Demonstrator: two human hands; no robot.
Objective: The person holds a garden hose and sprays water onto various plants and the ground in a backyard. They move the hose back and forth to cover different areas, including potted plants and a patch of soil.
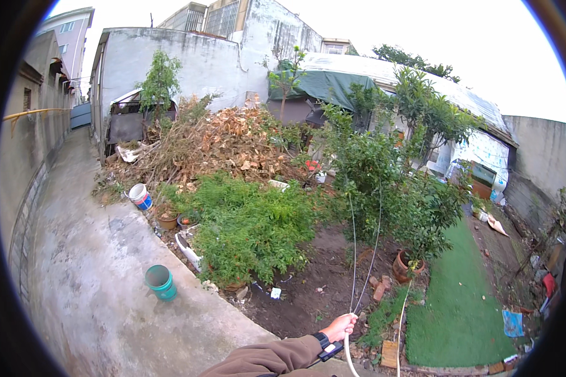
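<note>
My left hand (339, 327), at the end of a brown sleeve and wearing a dark wrist strap, is closed around a white hose (348, 352). The hose hangs from the fist to the lower edge. Two thin streams of water (355, 251) seem to leave it at my fingers and arc up and away toward a leafy green bush (371, 157). Below the hand lies dark soil (295, 314). My right hand is out of view.
A teal bucket (161, 283) stands on the concrete path (100, 301) to the left. Low feathery plants (251, 226) grow ahead, before a heap of dry leaves (233, 141). Right lie a clay pot (401, 267), bricks (380, 289) and green artificial turf (453, 308).
</note>
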